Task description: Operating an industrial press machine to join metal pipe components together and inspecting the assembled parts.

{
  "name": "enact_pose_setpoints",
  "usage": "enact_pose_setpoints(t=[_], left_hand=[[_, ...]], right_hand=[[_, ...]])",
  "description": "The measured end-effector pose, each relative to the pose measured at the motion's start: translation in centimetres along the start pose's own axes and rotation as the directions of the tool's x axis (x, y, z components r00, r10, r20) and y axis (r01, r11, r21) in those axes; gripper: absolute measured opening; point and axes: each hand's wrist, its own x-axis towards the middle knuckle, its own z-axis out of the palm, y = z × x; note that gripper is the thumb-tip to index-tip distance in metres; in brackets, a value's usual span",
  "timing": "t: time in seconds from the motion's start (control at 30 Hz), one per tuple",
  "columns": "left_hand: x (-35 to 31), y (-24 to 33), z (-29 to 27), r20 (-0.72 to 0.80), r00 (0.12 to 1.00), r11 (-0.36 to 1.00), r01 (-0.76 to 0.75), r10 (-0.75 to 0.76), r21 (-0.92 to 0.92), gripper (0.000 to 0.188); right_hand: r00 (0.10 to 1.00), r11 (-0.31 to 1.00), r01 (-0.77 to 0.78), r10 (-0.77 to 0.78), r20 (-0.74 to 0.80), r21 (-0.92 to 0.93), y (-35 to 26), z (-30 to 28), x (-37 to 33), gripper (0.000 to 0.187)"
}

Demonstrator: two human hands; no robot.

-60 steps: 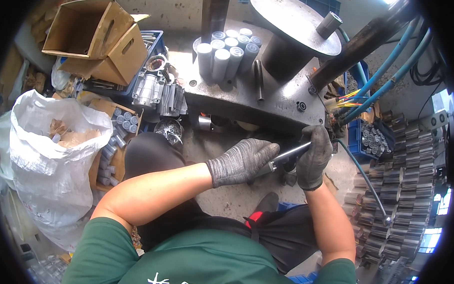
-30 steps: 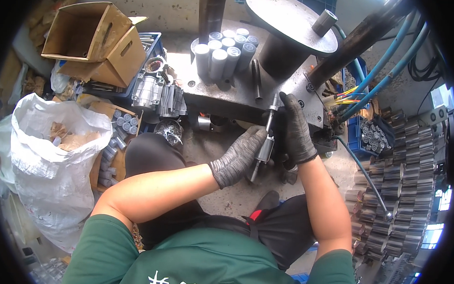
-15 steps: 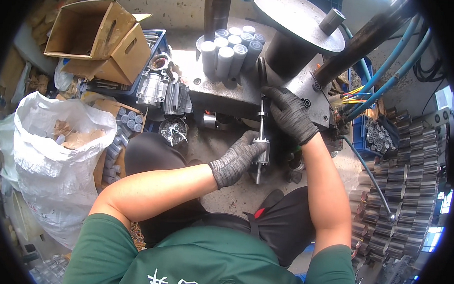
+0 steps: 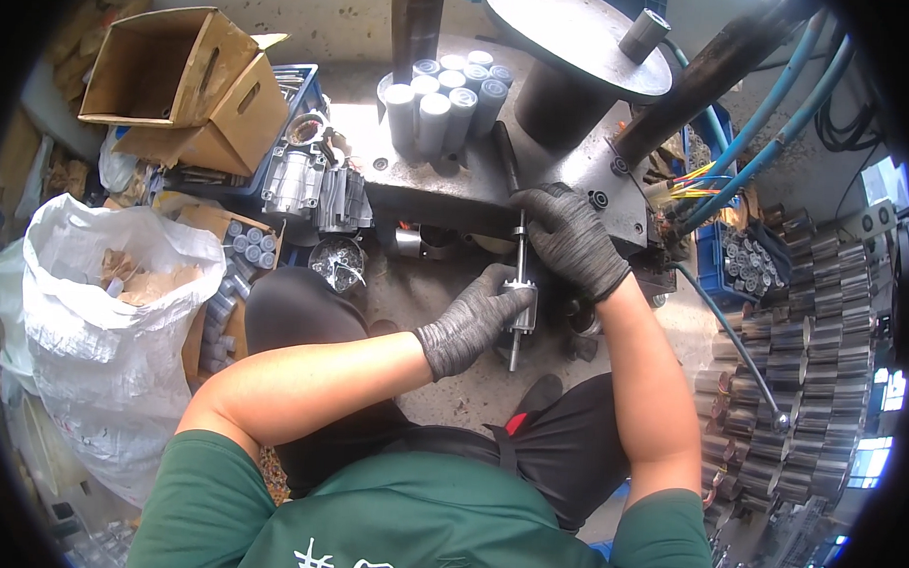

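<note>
A silver rotor [image 4: 527, 309] with finned ends sits upright on a long thin metal shaft [image 4: 522, 254], between my knees. My left hand [image 4: 478, 323], in a grey-black knit glove, is closed round the rotor from the left. A small ring [image 4: 519, 230] sits higher on the shaft. My gloved right hand [image 4: 573, 238] curls its fingers at the shaft's upper end, just above that ring. A dark rod [image 4: 505, 156] slants down to those same fingertips, where its lower end is hidden. The shaft's bottom end sticks out below the rotor.
Grey cylinders [image 4: 433, 123] stand grouped on the metal machine bed [image 4: 418, 188], beside a round steel plate [image 4: 574, 28]. Motor housings [image 4: 298, 181] and a cardboard box [image 4: 147, 68] are at left, above a white sack [image 4: 103, 322]. Stacked metal cylinders [image 4: 802, 366] line the right.
My right hand has come slightly lower along the shaft, and the dark rod leans more to the left. The left hand keeps its hold on the rotor. The surroundings have shifted a little leftward.
</note>
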Motion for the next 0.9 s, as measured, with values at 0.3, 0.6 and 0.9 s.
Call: enact_pose_setpoints(t=[0.3, 0.6, 0.9], left_hand=[[0.6, -1.1, 0.0, -0.036, 0.999, 1.000, -0.019, 0.018, -0.021, 0.044], [2.1, 0.2, -0.9, -0.084, 0.996, 0.999, -0.002, -0.001, -0.032, 0.045], [4.2, 1.1, -2.7, 0.134, 0.989, 0.998, 0.059, -0.064, 0.038, 0.059]], right_hand=[[0.998, 0.992, -0.053, 0.056, -0.020, 0.115, 0.2, 0.4, -0.2, 0.028], [0.976, 0.988, -0.156, 0.153, -0.157, -0.009, 1.4, -0.9, -1.0, 0.024], [0.901, 0.848, -0.431, 0.388, -0.193, -0.308, 7.0, -2.6, -2.4, 0.023]])
